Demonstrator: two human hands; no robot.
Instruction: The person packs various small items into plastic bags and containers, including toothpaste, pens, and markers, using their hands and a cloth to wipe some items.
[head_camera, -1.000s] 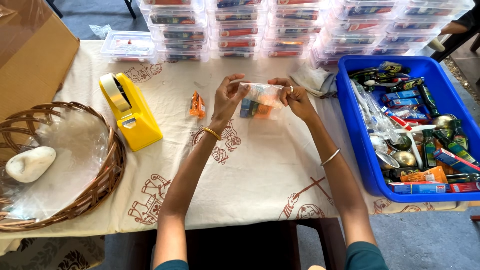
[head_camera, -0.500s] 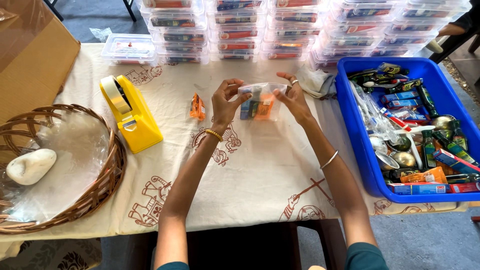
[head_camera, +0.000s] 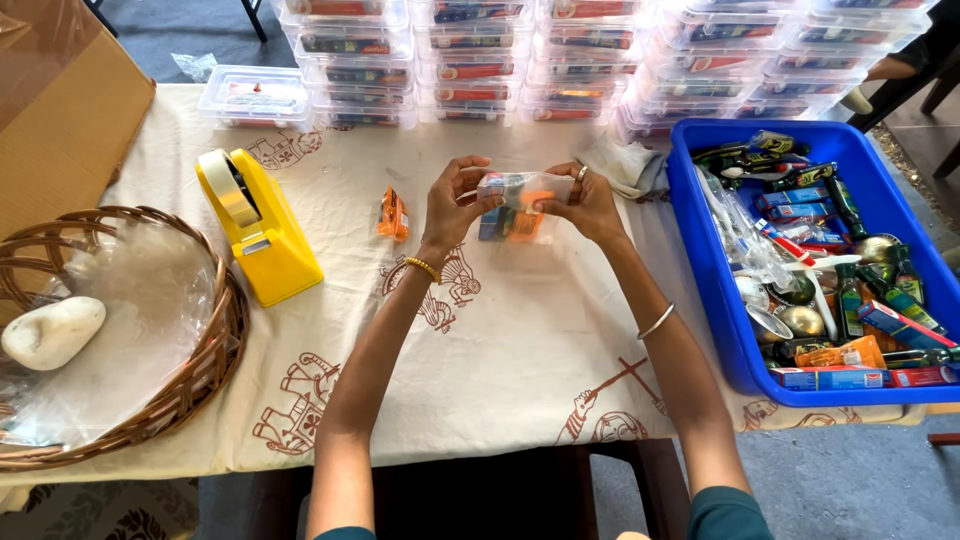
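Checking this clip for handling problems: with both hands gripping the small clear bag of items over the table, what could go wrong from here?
1. The clear bag hangs above the cloth, pinched at its top edge by the left hand and right hand; a slack grip could spill its contents.
2. The small orange packet lies loose beside the left hand and might get left out.
3. The yellow tape dispenser sits off to the left; reaching for it means holding the bag one-handed.
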